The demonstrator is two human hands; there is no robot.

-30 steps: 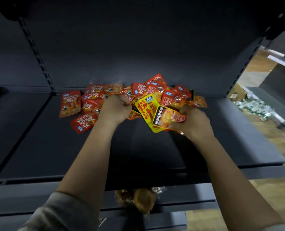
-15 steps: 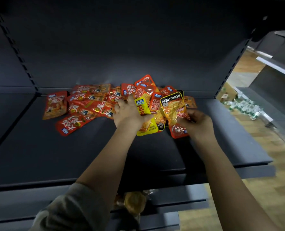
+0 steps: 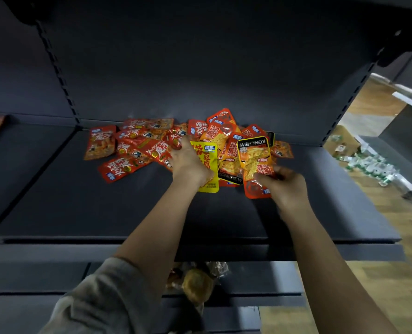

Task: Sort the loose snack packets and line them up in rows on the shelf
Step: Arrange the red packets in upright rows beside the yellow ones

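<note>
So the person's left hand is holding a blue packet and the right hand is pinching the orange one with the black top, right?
Not quite. In the head view the packet at the left hand is yellow, not blue; only a small label on it is blue. The rest holds: the right hand pinches the orange packet with the black top.

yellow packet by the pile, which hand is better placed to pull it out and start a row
Left, probably: the left hand already holds the yellow packet, while the right hand is busy pinching an orange packet.

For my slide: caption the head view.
Left hand on the yellow packet; right hand pinches an orange packet.
</note>
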